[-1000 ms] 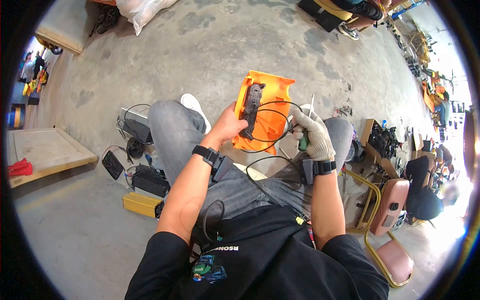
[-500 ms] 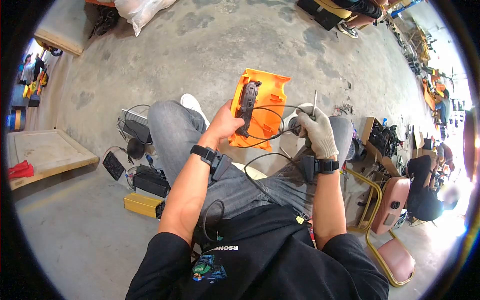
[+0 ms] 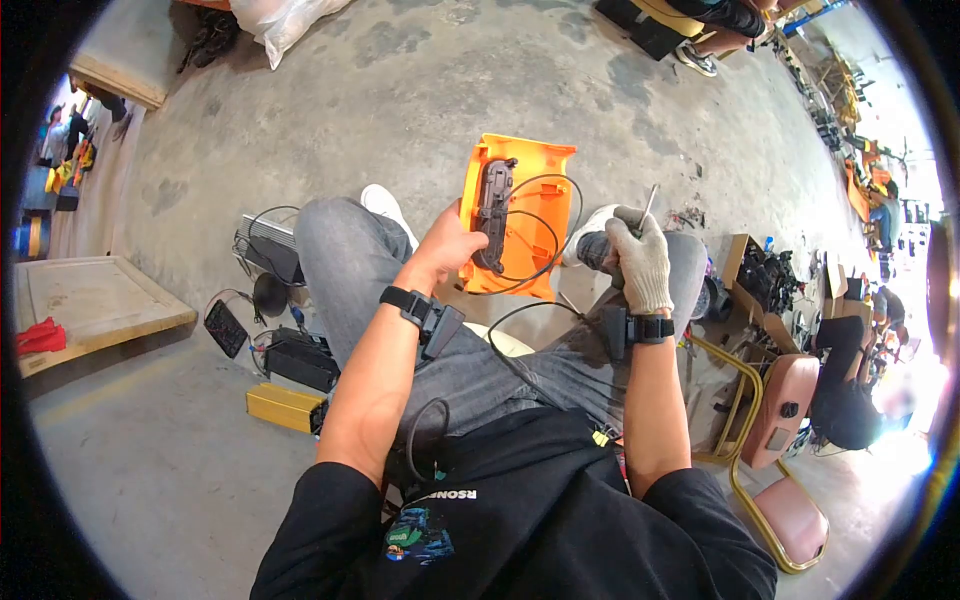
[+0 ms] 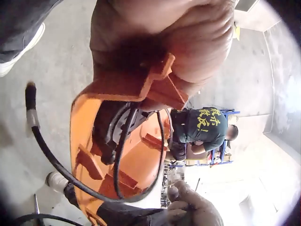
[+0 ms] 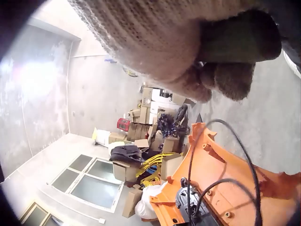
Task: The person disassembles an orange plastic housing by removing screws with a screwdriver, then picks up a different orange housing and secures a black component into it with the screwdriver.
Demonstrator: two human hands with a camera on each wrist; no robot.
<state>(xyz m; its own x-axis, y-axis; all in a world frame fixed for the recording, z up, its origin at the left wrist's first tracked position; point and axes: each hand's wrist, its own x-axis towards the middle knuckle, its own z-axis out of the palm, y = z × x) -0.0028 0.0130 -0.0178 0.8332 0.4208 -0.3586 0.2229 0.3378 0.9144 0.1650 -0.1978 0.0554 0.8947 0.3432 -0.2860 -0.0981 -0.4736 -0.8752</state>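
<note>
My bare left hand (image 3: 447, 245) grips the left edge of an orange plastic cover (image 3: 540, 165), its thumb over the rim. The cover is held up over the lap, its hollow ribbed inside facing me. A long black part (image 3: 493, 215) sits inside along that edge. From it a thin black cable (image 3: 577, 200) loops over the cover; the left wrist view shows a cable end (image 4: 31, 96) hanging free. To the right, my gloved right hand (image 3: 643, 262) holds a screwdriver (image 3: 651, 202), shaft pointing up and away. Its green handle (image 5: 242, 40) lies in the curled fingers in the right wrist view.
Another black cable (image 3: 520, 325) crosses the lap. Electronic boxes and a yellow case (image 3: 282, 408) lie on the floor at left. A carton of black parts (image 3: 765, 280) and a pink chair (image 3: 782, 410) stand at right. Another person (image 4: 202, 127) sits farther off.
The cable loop has slipped away from my right hand and now curls by the cover. My right hand has shifted slightly right, the screwdriver tilting right; the cover has moved a little left and up.
</note>
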